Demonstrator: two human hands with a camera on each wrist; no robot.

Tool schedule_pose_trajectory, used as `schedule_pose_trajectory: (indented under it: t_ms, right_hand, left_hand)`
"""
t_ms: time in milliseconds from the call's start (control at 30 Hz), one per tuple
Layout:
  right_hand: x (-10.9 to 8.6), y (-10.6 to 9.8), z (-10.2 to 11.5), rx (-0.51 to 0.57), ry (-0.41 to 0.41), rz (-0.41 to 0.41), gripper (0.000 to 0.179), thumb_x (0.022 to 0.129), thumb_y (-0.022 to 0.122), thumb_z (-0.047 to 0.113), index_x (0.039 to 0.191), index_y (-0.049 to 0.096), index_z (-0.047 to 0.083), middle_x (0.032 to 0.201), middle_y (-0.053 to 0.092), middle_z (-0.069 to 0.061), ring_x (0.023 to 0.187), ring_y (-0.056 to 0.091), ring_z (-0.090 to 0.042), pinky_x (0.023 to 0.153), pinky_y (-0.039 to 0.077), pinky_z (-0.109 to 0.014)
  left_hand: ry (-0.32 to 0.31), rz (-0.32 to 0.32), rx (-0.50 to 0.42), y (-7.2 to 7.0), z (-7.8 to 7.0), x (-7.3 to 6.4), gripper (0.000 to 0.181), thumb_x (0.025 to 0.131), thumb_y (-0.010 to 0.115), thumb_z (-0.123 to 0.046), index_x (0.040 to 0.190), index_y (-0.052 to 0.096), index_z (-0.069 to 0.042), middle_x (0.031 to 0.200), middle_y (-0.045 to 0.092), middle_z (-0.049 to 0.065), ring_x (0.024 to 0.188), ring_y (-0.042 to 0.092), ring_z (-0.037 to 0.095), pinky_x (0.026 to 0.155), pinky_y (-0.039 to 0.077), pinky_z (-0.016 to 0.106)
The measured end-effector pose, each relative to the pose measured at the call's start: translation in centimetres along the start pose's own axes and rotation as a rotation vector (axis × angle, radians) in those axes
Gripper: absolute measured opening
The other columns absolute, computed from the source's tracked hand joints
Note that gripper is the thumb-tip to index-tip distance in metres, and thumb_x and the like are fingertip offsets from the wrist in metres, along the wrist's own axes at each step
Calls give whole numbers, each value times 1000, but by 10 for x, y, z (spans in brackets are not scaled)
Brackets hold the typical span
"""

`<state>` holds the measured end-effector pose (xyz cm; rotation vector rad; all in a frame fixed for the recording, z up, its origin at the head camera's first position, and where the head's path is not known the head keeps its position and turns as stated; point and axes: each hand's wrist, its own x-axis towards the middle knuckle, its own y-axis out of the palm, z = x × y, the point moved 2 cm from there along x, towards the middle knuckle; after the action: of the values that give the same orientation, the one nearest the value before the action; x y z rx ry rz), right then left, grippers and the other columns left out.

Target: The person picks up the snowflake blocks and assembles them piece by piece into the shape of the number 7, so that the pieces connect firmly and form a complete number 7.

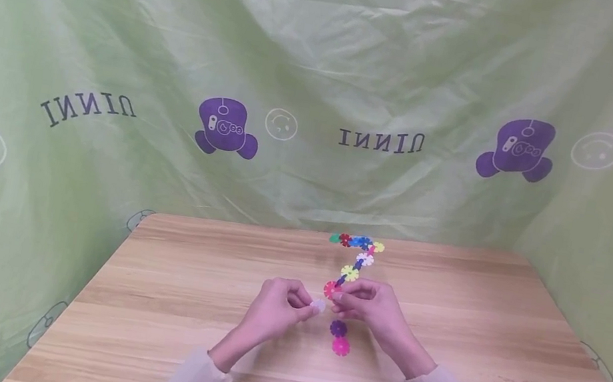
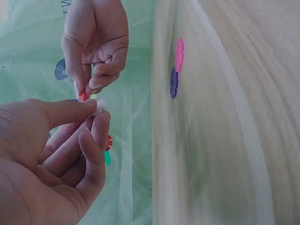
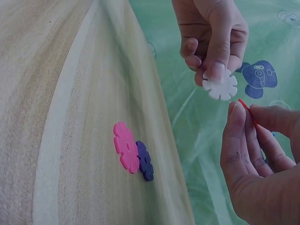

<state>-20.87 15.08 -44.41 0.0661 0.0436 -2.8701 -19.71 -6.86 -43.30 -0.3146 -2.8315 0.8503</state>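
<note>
My left hand (image 1: 276,309) pinches a white flower-shaped disc (image 3: 224,89) with notched edges between thumb and fingers. A red notched disc (image 1: 329,289) is pinched by my right hand (image 1: 377,314); it appears edge-on in the right wrist view. From this red piece a chain of interlocked flower discs runs away from me, with a yellow disc (image 1: 350,273), a white one and others, bending left at the far end to a green disc (image 1: 334,238). The white disc is close beside the red one. Part of the chain is hidden behind my right fingers.
On the wooden table (image 1: 167,330) near my hands lie a pink disc (image 1: 340,346) and a purple disc (image 1: 338,328), joined together. A green printed cloth (image 1: 296,182) hangs behind the table and along both sides.
</note>
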Motion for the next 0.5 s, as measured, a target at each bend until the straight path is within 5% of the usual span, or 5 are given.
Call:
schedule_pose_trajectory:
  t_ms: [233,500]
  right_hand:
    - [1,1,1,22,-9,5,27,95,75,5,116,69,-10,101,81,-12,86,79,-18,86,66,-42]
    - [1,-1,1,27,-10,-5,29,94,77,7,115,69,-11,102,81,-13,91,80,-27,89,65,-48]
  left_hand:
    - [24,-41,-18,5,-3,2,14,86,87,-20,84,76,-11,81,79,3,71,70,9,62,58,24]
    - [39,-92,-13,8,-8,2,12,89,84,-19,85,76,-12,82,79,2,73,70,8,65,58,22]
